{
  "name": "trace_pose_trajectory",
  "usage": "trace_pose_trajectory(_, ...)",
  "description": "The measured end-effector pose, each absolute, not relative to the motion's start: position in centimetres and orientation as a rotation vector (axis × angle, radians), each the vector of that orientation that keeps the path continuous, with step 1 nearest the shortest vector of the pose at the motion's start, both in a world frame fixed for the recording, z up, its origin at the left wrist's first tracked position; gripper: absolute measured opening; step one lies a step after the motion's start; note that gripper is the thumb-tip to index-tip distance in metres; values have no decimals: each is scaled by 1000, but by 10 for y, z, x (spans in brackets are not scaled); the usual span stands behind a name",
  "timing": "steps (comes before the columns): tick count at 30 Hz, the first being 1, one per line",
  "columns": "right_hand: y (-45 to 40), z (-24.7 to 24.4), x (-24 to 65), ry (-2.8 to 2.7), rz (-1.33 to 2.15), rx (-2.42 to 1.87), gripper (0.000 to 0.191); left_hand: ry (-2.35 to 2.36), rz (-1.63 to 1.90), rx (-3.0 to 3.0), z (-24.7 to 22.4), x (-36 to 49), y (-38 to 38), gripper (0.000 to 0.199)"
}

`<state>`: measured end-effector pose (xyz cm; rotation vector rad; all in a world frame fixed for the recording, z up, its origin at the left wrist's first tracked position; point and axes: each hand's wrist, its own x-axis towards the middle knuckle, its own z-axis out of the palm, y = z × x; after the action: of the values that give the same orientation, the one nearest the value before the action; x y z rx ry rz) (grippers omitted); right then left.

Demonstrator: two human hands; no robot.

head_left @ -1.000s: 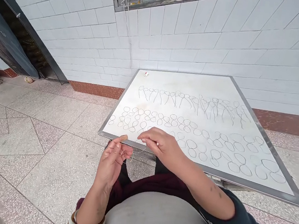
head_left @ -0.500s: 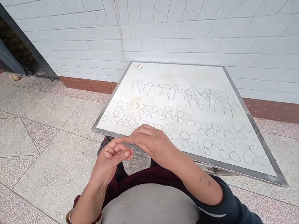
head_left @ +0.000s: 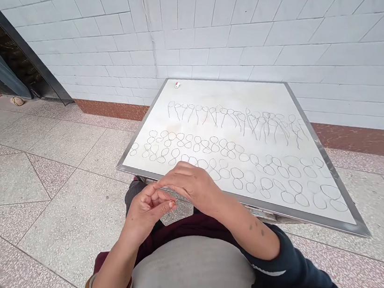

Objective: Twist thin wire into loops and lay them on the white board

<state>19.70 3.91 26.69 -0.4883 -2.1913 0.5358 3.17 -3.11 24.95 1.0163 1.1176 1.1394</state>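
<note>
My left hand point(head_left: 146, 209) is raised in front of my body, its thumb and index finger pinched together. Whatever sits at those fingertips is too small to make out. My right hand point(head_left: 192, 184) arches over from the right, fingers curled and pressed together, the tips meeting the left hand's fingers. Its own grip is hidden behind the fingers. Just beyond both hands lies a white framed board point(head_left: 199, 88). Rows of thin dark closed loops point(head_left: 237, 172) cover its near half. Farther up is a row of thin loops with loose tails point(head_left: 222, 115), some overlapping.
A small white and red object point(head_left: 177, 85) lies at the board's far left corner. Behind stands a white tiled wall point(head_left: 212, 43) with a barred window and a hanging cord point(head_left: 152, 39). A dark doorway point(head_left: 5, 53) is at left. The floor point(head_left: 42, 228) is speckled stone.
My left hand has shifted slightly right, and its wrist has turned a little. My right hand has moved slightly left. The loops on the board look unchanged.
</note>
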Motion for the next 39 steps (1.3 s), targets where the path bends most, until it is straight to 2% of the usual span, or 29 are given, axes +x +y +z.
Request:
trace_pose_trajectory(5, 39, 267, 193, -2128, 527, -477, 22, 1131, 1173, 1038, 243, 35, -31, 33)
trace_pose_trajectory(11, 33, 264, 201, -2057, 688, -881, 17, 1262, 1412, 916, 246, 36, -29, 47)
trace_pose_trajectory(15, 28, 256, 197, -2165, 611, -823, 12, 1296, 1503, 908, 248, 35, -30, 50)
trace_pose_trajectory(25, 22, 255, 191, -2231, 465, -766, 17, 1222, 1481, 908, 247, 33, -31, 61)
trace_pose_trajectory(32, 20, 245, 187, -2200, 440, -837, 24, 1246, 1612, 801, 244, 33, -27, 54)
trace_pose_trajectory(35, 19, 236, 183, -1975, 659, -973, 17, 1233, 1737, 726, 247, 29, -25, 52)
trace_pose_trajectory(39, 13, 228, 181, -1646, 1233, -1026, 9, 1269, 1795, 745, 254, 22, -25, 51)
